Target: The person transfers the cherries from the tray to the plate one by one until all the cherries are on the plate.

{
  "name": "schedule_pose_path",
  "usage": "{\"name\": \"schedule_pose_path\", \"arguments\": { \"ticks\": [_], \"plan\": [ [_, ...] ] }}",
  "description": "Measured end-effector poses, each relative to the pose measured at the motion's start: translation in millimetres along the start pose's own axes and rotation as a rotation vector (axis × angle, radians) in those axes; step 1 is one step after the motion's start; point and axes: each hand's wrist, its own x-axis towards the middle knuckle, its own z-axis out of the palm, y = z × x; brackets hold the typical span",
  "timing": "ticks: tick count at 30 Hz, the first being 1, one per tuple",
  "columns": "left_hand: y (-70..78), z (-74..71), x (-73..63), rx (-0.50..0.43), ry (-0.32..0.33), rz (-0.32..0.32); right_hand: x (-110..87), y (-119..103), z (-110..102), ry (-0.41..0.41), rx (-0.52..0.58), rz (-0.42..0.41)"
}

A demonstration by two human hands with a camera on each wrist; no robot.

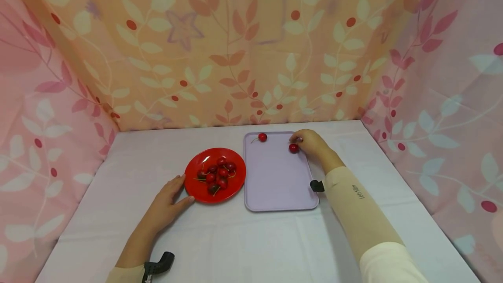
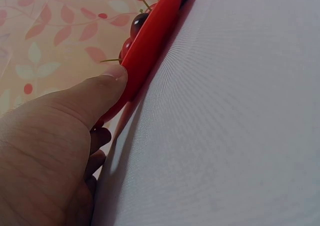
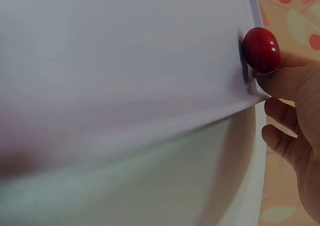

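Observation:
My left hand (image 1: 167, 202) rests at the near left rim of a red plate (image 1: 192, 167), thumb and fingers spread apart along the edge. In the left wrist view, the thumb (image 2: 100, 93) touches the plate's rim. Several dark red cherries (image 1: 222, 172) with stems are heaped on the plate. Over the far right corner of a pale purple tray (image 1: 275, 178), my right hand (image 1: 312, 143) pinches a red cherry (image 3: 261, 50) by its stem end; fingertips partly hide the stem. Another cherry (image 1: 262, 137) lies near the tray's far left corner.
Plate and tray stand side by side on a white cloth-covered table (image 1: 251, 243). Floral curtains (image 1: 235, 47) hang behind the table and at both sides. Each forearm wears a beige sleeve (image 1: 359, 213) with a black mount (image 1: 316, 186).

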Motion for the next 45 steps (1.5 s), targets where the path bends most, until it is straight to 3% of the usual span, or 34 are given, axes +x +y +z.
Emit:
{"name": "schedule_pose_path", "arguments": {
  "ticks": [6, 16, 21, 28, 35, 45],
  "plan": [
    [0.9, 0.1, -0.3, 0.006, 0.004, -0.003, -1.0, 2.3, -1.0, -0.008, -0.005, 0.009],
    [2.1, -0.5, -0.6, 0.017, 0.013, -0.006, -0.4, 10.7, 4.5, 0.047, 0.092, 0.032],
    [1.6, -1.0, 0.0, 0.015, 0.006, -0.009, -1.3, 5.6, 3.1, 0.076, 0.15, 0.015],
    [2.7, -0.4, -0.3, 0.004, -0.008, -0.019, -3.6, -4.8, 2.3, 0.076, 0.246, 0.055],
    [2.0, -0.3, -1.7, 0.004, 0.002, -0.008, -4.2, -15.9, 2.8, 0.075, 0.256, 0.061],
    [0.4, -0.2, -1.1, 0.01, 0.004, -0.01, -1.8, -31.4, 3.7, 0.092, 0.253, 0.002]
  ]
}}
